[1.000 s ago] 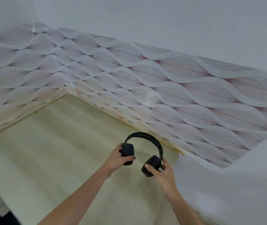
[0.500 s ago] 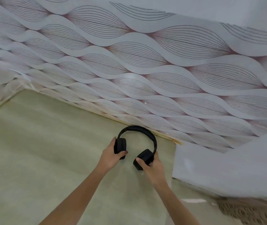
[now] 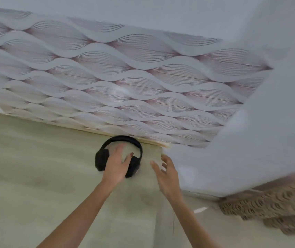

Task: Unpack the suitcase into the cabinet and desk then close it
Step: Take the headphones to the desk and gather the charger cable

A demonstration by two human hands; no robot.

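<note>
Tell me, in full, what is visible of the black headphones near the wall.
The headphones are matte black, over-ear, with a curved headband and two thick padded cups. They lie flat on the pale desk top, headband toward the patterned wall, cups toward the person. The open left hand is in front and hides part of one cup; contact cannot be told. The right hand is apart.

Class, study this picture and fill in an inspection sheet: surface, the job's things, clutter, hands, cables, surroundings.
Surface: pale wood-grain desk.
Job's things: black headphones lie on the desk, close to the wall.
Clutter: nothing seen.
Hands: left hand open over the headphones, contact unclear; right hand open, beside them and apart.
Cables: nothing seen.
Surroundings: wave-patterned wallpaper behind; white panel at right; brown patterned material lower right, blurred.
</note>
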